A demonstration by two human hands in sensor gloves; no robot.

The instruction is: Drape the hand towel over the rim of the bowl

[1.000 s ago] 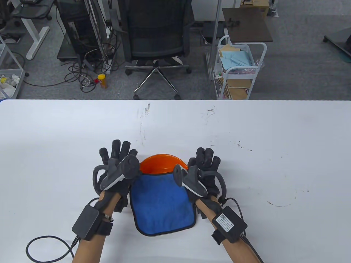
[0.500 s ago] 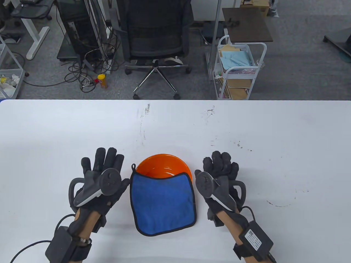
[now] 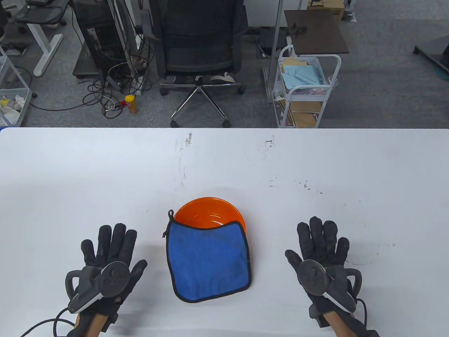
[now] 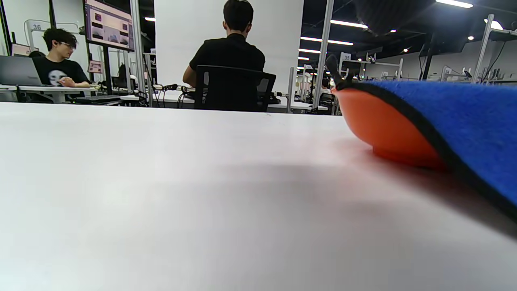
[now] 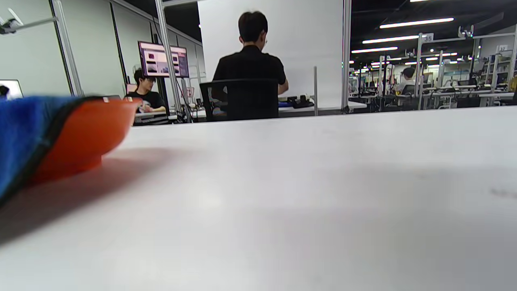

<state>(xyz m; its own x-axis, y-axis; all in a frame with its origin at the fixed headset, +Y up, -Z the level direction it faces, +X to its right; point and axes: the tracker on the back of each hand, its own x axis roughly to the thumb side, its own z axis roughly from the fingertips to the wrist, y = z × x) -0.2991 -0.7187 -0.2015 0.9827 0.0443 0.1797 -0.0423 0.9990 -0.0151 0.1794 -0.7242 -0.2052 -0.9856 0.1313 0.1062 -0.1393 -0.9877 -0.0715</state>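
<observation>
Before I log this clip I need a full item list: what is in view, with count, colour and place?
towel: one, blue with black edging, its far edge on the bowl's near rim, the rest sloping down to the table toward the person.
bowl: one, orange, upright at the table's near middle, partly covered by the towel.
table: one, white, scuffed, under everything.
office chair: one, black, on the floor beyond the table.
cart: one, white, holding papers, right of the chair.
left hand: one, black glove, fingers spread, left of the towel, apart from it.
right hand: one, black glove, fingers spread, right of the towel, apart from it.
</observation>
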